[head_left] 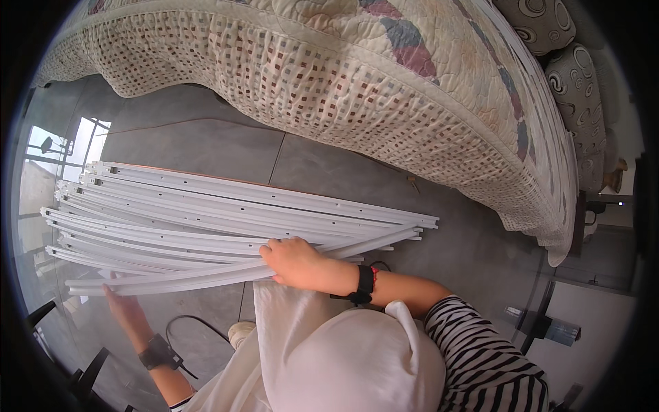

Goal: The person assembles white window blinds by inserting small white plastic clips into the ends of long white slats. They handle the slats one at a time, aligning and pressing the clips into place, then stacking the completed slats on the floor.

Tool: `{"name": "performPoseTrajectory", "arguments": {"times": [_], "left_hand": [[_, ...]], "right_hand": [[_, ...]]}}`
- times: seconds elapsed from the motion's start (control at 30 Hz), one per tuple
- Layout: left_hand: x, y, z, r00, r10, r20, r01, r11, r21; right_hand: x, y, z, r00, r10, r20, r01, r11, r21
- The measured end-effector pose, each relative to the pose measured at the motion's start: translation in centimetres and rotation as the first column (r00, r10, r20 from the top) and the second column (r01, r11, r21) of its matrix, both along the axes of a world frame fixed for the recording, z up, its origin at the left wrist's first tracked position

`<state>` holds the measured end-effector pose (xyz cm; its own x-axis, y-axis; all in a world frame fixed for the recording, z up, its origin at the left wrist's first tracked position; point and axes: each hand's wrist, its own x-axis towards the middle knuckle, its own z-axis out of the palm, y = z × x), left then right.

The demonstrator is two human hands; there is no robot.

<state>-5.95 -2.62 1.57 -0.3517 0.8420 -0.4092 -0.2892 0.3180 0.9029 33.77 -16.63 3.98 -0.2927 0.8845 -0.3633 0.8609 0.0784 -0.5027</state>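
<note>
A long white metal rail (185, 279) slants across the front of a pile of similar white rails (226, 199) on the floor. My right hand (295, 261) is closed over the rail near its middle, fingers curled round the far edge. Near its left end my left hand (123, 299) grips the same rail from below, a little blurred, with fingertips showing above it. The rail's right end rests across the pile or just above it; I cannot tell which. White cloth (292, 309) begins just below my right hand and covers my lap.
A bed with a patterned quilt (309, 89) runs along the far side and right. Cushions (576, 82) lie at the far right. Grey tiles (206, 110) make up the floor. A black cable (195, 319) curls beside my left arm. Dark legs (89, 371) stand at lower left.
</note>
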Motion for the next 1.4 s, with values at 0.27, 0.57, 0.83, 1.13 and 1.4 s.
{"name": "performPoseTrajectory", "arguments": {"times": [0.27,0.57,0.83,1.13,1.4], "left_hand": [[-0.7,-1.4,-0.6,0.882,0.251,0.398,-0.236,0.968,-0.088],[9.3,-4.8,-1.2,0.901,0.064,0.429,-0.014,0.993,-0.120],[-1.1,-2.6,-3.5,0.887,0.167,0.430,-0.162,0.986,-0.049],[-3.5,-2.8,-5.9,0.858,0.143,0.493,-0.141,0.989,-0.042],[-9.5,-1.4,-6.6,0.905,0.260,0.336,-0.247,0.966,-0.081]], "right_hand": [[-0.3,1.5,1.1,0.998,-0.053,-0.039,0.063,0.947,0.314],[-1.1,4.1,4.3,0.989,0.030,-0.145,0.061,0.810,0.583],[9.5,-0.6,6.9,0.896,-0.392,-0.207,0.438,0.708,0.555],[10.6,1.0,6.8,0.973,-0.201,-0.115,0.230,0.781,0.581],[18.8,-3.8,6.0,0.966,-0.257,0.022,0.198,0.796,0.572]]}}
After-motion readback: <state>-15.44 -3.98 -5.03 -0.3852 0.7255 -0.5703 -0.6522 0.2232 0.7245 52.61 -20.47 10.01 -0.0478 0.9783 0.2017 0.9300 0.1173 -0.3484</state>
